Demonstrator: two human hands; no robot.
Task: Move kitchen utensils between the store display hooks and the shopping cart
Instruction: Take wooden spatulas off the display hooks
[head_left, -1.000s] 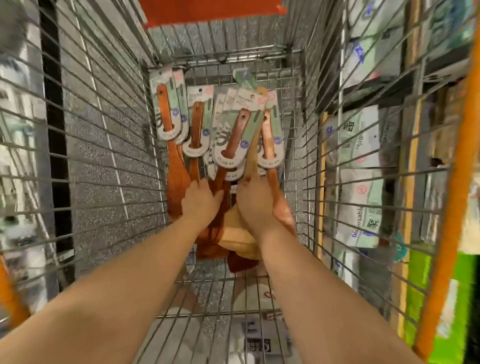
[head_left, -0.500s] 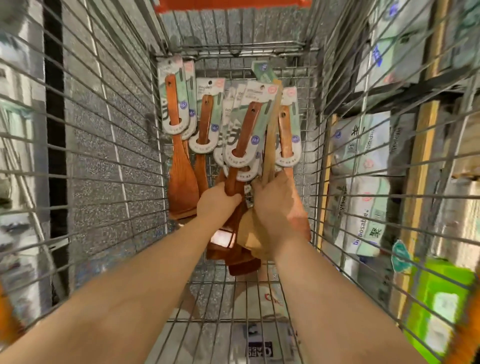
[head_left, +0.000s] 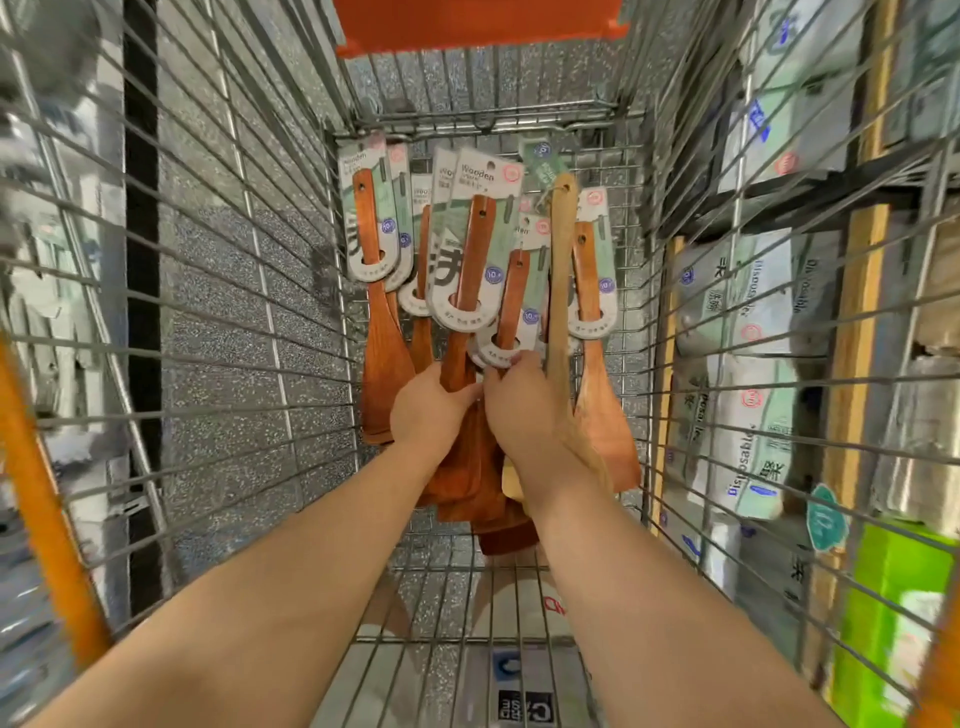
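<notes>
Hands closing in together since a second ago, pale spatula (head_left: 561, 270) swinging upright. Left hand (head_left: 431, 413) clamping round dark wooden spatulas (head_left: 475, 249), right hand (head_left: 524, 410) gripping neighbouring handles; both arms stretching forward inside cart (head_left: 483, 122), bundle fanning above knuckles.

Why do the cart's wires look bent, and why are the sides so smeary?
Head view: the wide-angle lens bows the shopping cart wires; the frame's edges, like the shelf packages, are smeared by blur; the wooden spatulas, left hand and right hand at centre look fairly sharp; light is even, no strong glare.
</notes>
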